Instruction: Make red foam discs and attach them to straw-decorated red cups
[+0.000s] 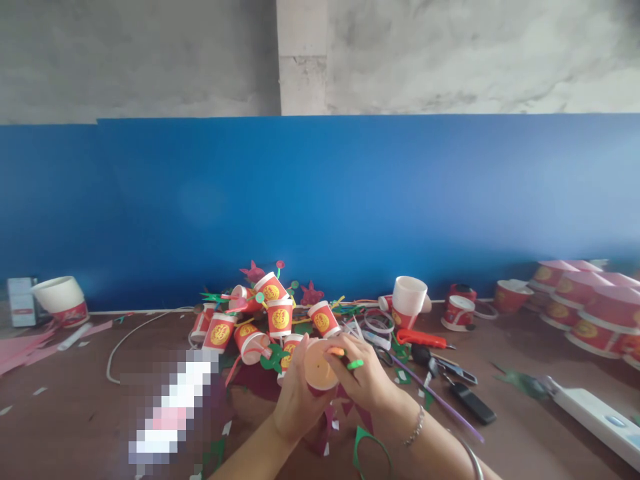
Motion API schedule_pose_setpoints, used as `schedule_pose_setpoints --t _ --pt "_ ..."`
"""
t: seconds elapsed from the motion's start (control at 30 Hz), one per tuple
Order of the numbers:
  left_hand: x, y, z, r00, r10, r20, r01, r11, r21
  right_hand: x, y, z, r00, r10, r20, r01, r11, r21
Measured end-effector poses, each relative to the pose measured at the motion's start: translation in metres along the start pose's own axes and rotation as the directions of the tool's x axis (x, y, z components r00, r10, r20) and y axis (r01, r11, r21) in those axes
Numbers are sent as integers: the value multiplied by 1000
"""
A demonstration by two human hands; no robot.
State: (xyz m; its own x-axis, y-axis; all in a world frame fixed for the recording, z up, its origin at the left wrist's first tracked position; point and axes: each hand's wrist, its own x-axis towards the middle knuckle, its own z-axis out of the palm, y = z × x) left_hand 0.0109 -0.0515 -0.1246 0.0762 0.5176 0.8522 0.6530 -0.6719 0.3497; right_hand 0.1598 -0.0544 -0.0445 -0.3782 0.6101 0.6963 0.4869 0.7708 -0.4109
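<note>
Low in the middle of the head view, my left hand [293,400] is wrapped round a paper cup [319,363] from its left side. The cup's round orange face, with a small dark dot at its centre, is turned up toward me. My right hand [369,377] is at the cup's right edge, fingers pinched on a thin strip [355,364] with a bright green end. A short orange piece [336,351] also shows at its fingertips; whether the two are joined I cannot tell. Behind both hands lies a pile of red paper cups [279,318] with yellow emblems and green cut-outs.
Right of my hands lie an orange-handled tool [423,339], a purple strip [440,400], a black key fob [470,402] and a white device [595,417]. Stacked cups with pink tops [607,307] stand far right. White cups [410,293] rise behind; a blue panel [320,200] backs the table.
</note>
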Motion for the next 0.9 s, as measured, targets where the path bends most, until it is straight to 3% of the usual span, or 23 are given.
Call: schedule_pose_setpoints --t 0.23,0.53,0.8,0.9 --pt "-2 -1 1 1000 -16 3 16 1000 15 -1 2 2 1000 -3 -12 3 1000 15" --pt "-1 -1 0 997 -73 27 75 991 -109 -3 0 9 1000 13 -4 -13 998 59" --pt "-10 -4 8 964 -229 136 254 942 -219 -3 4 12 984 176 36 -179 980 92" --pt "-7 1 9 936 -271 226 333 890 -313 -5 6 14 975 206 78 -212 975 70"
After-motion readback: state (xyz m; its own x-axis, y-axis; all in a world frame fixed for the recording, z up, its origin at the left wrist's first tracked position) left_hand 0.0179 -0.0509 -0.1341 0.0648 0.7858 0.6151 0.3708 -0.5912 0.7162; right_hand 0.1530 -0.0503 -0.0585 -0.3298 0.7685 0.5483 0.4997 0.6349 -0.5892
